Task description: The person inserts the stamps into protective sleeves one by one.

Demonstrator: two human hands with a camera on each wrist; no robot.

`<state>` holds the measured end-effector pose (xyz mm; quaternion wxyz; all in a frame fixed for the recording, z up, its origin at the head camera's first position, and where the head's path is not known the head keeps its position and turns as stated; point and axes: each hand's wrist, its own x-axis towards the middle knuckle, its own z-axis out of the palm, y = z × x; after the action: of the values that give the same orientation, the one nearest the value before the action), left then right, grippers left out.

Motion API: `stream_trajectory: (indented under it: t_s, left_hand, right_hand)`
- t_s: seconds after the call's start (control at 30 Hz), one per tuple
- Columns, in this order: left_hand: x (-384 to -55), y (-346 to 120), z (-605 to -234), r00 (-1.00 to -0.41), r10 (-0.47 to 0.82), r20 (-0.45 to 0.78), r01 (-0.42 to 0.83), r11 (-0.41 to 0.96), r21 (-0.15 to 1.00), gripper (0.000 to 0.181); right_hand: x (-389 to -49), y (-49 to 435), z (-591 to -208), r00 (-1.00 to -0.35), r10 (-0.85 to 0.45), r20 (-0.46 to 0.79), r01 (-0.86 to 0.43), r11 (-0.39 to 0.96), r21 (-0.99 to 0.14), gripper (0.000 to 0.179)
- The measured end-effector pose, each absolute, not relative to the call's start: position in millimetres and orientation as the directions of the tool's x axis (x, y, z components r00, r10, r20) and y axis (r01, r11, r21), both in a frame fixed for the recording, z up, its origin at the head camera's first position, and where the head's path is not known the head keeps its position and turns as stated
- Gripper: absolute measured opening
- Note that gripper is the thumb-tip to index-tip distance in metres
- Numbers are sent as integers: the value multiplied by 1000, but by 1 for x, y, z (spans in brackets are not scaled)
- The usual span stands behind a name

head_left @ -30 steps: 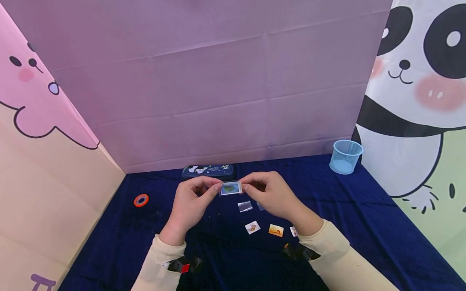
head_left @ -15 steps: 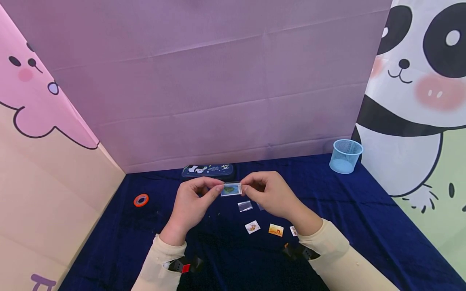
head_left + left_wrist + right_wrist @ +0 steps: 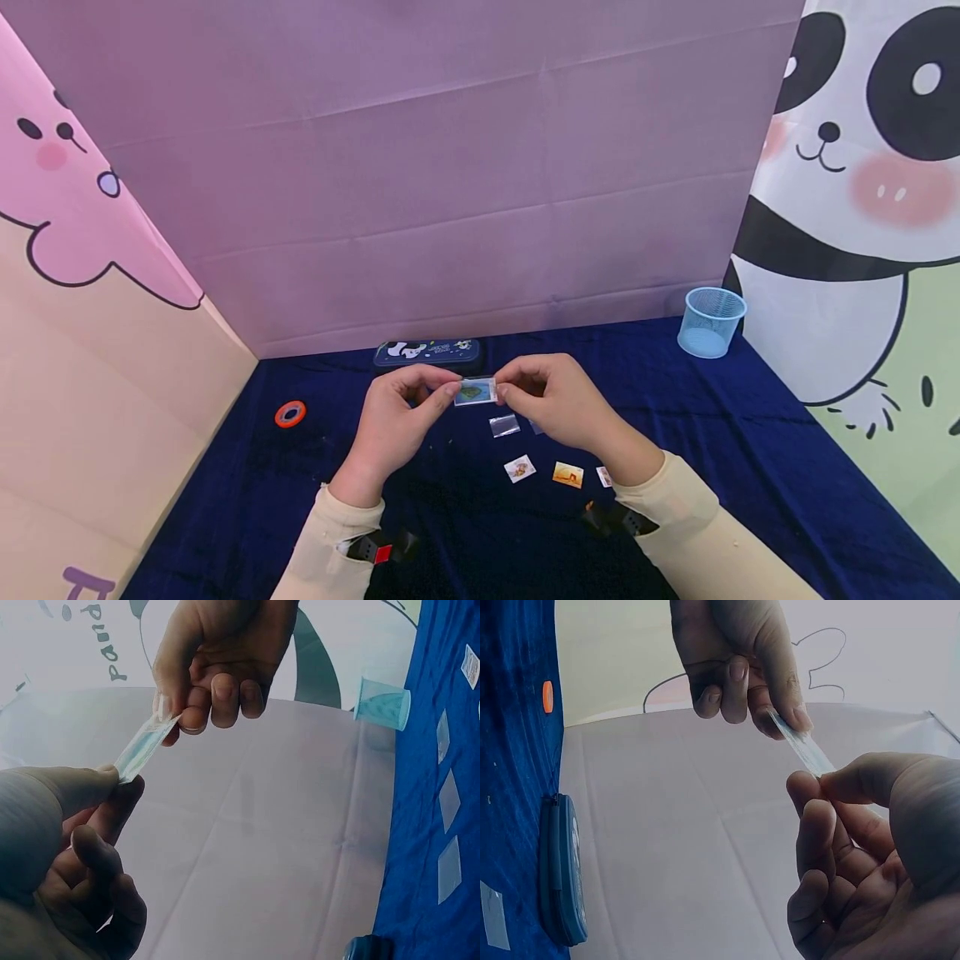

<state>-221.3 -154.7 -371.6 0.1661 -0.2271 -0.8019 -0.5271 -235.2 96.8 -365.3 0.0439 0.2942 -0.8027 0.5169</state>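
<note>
A small picture card with a blue and green print and a white border is held up above the table, in what looks like a clear sleeve. My left hand pinches its left end between thumb and forefinger. At the opposite end, the thumb and forefinger of my right hand grip it too. Both wrist views show the card nearly edge-on, stretched flat between the two pinches. Under it on the cloth lies a clear plastic sleeve; another is partly hidden behind my right hand.
Small picture cards lie nearer me, one white and one orange, with another partly covered by my right wrist. A dark blue pencil case stands at the back. An orange tape roll is at left, a light blue mesh basket at back right.
The card has tilted slightly and sits a touch lower between the hands. Both hands keep their pinch and have barely moved.
</note>
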Motion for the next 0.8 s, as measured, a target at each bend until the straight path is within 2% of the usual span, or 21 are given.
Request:
stream_trajectory:
  t_s: [0.4,0.57,0.8]
  left_hand:
    - [-235,-165,-381,-837,152,526,545,332,770,7]
    - [-246,-171,-391,-864,135,486,501,340,796,7]
    - [-261,-178,-406,-902,85,423,425,343,838,9]
  right_hand:
    - [-241,100,-368,-837,-401,372,-516,355,-779,13]
    - [-243,105,-377,-856,-418,304,-485,445,-753,10]
    - [-242,114,-393,-860,-421,287,-486,511,-709,10]
